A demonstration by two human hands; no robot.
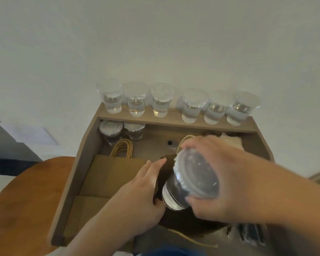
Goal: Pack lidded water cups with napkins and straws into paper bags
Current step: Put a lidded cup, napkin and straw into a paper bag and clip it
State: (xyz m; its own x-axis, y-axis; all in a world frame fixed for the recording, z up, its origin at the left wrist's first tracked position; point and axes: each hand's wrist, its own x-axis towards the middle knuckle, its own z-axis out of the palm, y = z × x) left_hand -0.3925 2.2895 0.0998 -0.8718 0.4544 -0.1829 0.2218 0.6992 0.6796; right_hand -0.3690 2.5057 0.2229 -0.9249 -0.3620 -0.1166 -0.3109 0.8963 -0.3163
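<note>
At the far left is a round orange-brown wooden table (26, 200), and on it a grey-brown wooden box (78, 174) with a raised back ledge. Inside the box on the left lies a stack of flat brown paper bags with twisted handles (115, 170). Behind them stand two spare lidded clear cups (111, 130), and a row of six lidded clear cups of water (161, 100) lines the ledge.

Our left hand (137, 196) lies along the left rim of the open brown paper bag (183, 218). Its fingers are straight against the side and its thumb seems tucked over the edge, so it pinches the rim and holds the mouth wide.

Our right hand (220, 182) grips the clear plastic water cup with a flat lid (192, 182) around the lid rim, fingers and thumb curled. The cup hangs tilted just over the bag's dark mouth, not yet inside.

We judge this cup thin-walled and easily squeezed, bottom-heavy with water, and its lid only pressed on. It would be safer held around the body below the lid and set down upright.

Pale folded napkins (231, 140) sit behind the hand. We cannot make out straws for certain.
</note>
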